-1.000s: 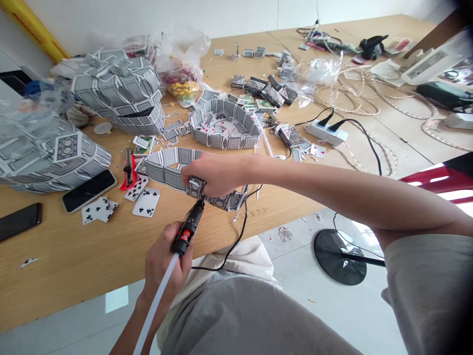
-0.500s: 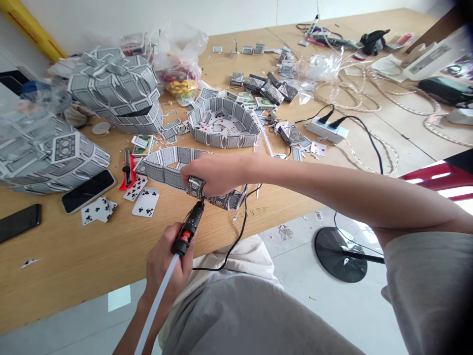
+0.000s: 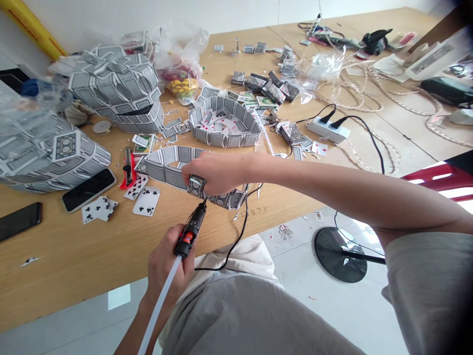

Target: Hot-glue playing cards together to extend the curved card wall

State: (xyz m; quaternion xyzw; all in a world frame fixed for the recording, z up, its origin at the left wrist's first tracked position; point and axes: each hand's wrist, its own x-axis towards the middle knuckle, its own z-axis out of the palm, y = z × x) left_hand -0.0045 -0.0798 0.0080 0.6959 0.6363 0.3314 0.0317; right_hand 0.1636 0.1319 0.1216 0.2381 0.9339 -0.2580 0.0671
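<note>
My left hand (image 3: 165, 264) is wrapped round a black hot glue gun (image 3: 191, 230) with a long white glue stick (image 3: 157, 315) out of its back. The gun's nozzle points up at the lower edge of a ring of folded playing cards (image 3: 157, 166), touching or very close to it. Closed over the near side of that ring, my right hand (image 3: 218, 172) hides part of it. Behind it stands a heart-shaped card box (image 3: 225, 138) with loose cards inside.
Two large card-covered boxes (image 3: 114, 84) (image 3: 51, 153) stand at the left. Nearby lie a phone (image 3: 88, 190), a second phone (image 3: 20, 222), a red cutter (image 3: 128, 172) and loose cards (image 3: 146, 201). Card packs (image 3: 273, 91), a power strip (image 3: 327, 129) and a black cord (image 3: 244, 222) are to the right.
The glue gun and my left hand have shifted very slightly right. My right hand keeps its grip on the card ring, and the rest looks the same.
</note>
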